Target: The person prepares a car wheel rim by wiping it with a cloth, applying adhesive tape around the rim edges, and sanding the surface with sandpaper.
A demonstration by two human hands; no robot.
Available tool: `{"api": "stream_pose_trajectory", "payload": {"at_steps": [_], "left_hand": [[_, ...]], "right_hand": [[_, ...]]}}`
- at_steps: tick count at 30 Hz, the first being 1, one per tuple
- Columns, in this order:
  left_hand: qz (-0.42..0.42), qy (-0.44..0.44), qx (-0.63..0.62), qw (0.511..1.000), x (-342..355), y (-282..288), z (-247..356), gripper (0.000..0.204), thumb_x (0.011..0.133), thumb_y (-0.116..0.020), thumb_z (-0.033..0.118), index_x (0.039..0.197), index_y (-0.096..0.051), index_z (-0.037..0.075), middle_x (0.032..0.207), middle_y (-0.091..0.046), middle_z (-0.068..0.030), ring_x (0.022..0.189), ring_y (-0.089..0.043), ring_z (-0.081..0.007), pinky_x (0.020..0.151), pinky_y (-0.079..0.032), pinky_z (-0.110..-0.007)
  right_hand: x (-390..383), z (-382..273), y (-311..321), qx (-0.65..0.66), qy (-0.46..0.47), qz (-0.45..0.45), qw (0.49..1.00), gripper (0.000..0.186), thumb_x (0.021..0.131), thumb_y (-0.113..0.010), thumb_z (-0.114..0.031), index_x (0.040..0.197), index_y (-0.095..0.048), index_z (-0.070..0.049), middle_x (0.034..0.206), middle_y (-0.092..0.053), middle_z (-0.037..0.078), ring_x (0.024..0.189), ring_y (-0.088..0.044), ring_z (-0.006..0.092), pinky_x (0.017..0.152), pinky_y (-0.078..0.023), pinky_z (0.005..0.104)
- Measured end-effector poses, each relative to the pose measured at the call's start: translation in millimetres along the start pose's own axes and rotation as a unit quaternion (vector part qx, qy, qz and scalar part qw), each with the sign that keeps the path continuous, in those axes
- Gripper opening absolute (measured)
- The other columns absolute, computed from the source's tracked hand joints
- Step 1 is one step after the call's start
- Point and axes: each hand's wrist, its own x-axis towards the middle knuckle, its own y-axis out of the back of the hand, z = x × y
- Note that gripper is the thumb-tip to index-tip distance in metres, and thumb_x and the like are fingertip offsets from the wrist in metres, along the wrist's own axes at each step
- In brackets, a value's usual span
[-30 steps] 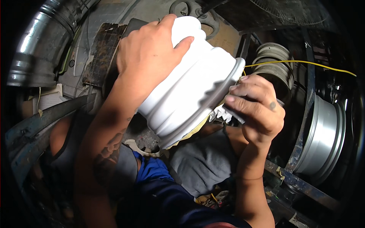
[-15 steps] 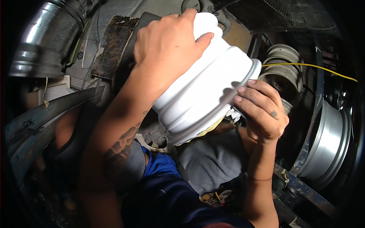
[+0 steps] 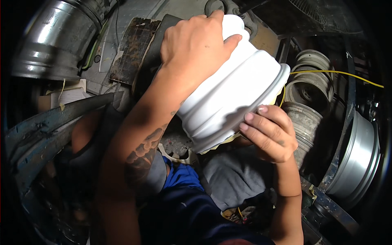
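A white-coated wheel rim is held tilted in the middle of the view, with pale yellow masking along its lower edge. My left hand grips over the rim's upper part, fingers curled round the top edge and thumb against the white barrel. At the lower right flange, my right hand has its fingers bent against the lip; whatever lies inside that hand is hidden by the fingers.
A large chrome rim lies upper left, above a curved painted metal piece. At right, worn rims, a silver rim and a yellow cable sit by a metal frame. A dark board lies behind the work.
The rim and my left hand have shifted right in the view. My right hand has slid lower along the flange, and the grey piece glimpsed in it earlier is now hidden.
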Motion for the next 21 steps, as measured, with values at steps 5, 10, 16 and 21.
{"api": "stream_pose_trajectory", "payload": {"at_steps": [5,10,16,21], "left_hand": [[-0.012,0.021,0.017,1.000,1,5,7,0.045,0.091,-0.071,0.048,0.106,-0.071,0.005,0.086,-0.075,-0.0188,0.081,-0.075,-0.0377,0.070,-0.059,-0.049],[0.015,0.010,0.019,1.000,3,-4,3,0.044,0.091,-0.071,0.047,0.106,-0.070,0.006,0.087,-0.074,-0.0172,0.081,-0.075,-0.0358,0.070,-0.059,-0.047],[0.044,-0.027,-0.008,0.999,4,-4,2,0.040,0.091,-0.071,0.044,0.107,-0.069,0.008,0.087,-0.072,-0.0136,0.078,-0.073,-0.0312,0.066,-0.057,-0.043],[0.089,-0.097,-0.062,0.989,1,-11,-2,0.037,0.091,-0.071,0.042,0.107,-0.069,0.009,0.087,-0.070,-0.0106,0.075,-0.072,-0.0274,0.063,-0.057,-0.039]], "right_hand": [[2,2,2,-0.013,-0.054,0.027,0.998,0.021,0.081,-0.074,-0.005,0.100,-0.080,-0.004,0.108,-0.074,0.010,0.104,-0.068,0.0294,0.088,-0.062,0.0411],[2,5,1,-0.031,-0.090,0.040,0.995,0.027,0.075,-0.080,-0.007,0.102,-0.080,-0.006,0.109,-0.073,0.010,0.105,-0.068,0.0297,0.084,-0.061,0.0410],[2,0,-7,0.029,0.024,0.010,0.999,0.030,0.076,-0.079,-0.005,0.105,-0.077,0.000,0.112,-0.072,0.013,0.107,-0.068,0.0288,0.086,-0.062,0.0396],[1,-14,-4,0.045,0.056,-0.062,0.995,0.029,0.075,-0.076,-0.006,0.103,-0.078,-0.001,0.112,-0.073,0.011,0.106,-0.068,0.0290,0.092,-0.060,0.0417]]}}
